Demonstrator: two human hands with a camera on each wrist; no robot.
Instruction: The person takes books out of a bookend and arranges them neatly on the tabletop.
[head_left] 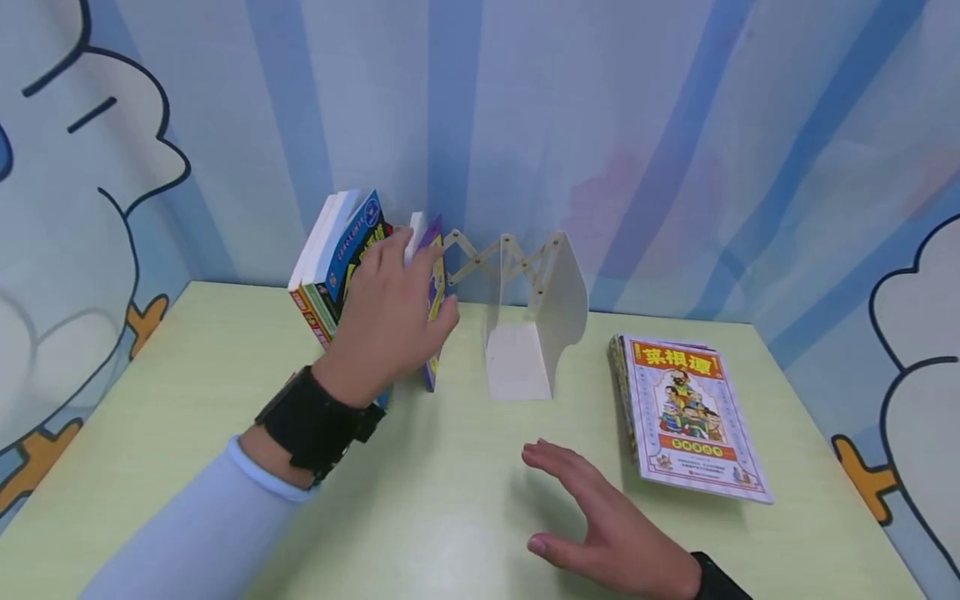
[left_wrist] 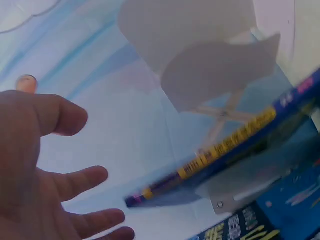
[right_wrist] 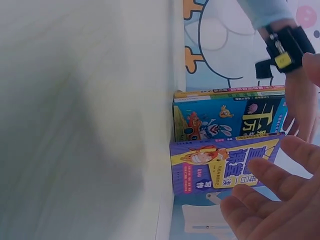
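My left hand point(head_left: 390, 304) is over the books at the back left, fingers and thumb spread; the left wrist view shows nothing between them. Just beside it a thin purple book point(head_left: 437, 283) stands upright, with yellow lettering on its spine in the left wrist view. Left of that, several books with a blue-covered book point(head_left: 367, 229) in front lean together, partly hidden by the hand. A white expanding book rack point(head_left: 572, 296) with criss-cross links stands to their right, its right-hand section holding no books. Low over the table my right hand point(head_left: 607, 525) is held out, fingers extended, holding nothing.
A stack of books point(head_left: 693, 417) with a lilac-and-red cover on top lies flat at the right of the pale green table point(head_left: 442, 508). Behind the table hangs a blue striped backdrop point(head_left: 517, 108) with cartoon figures at both sides.
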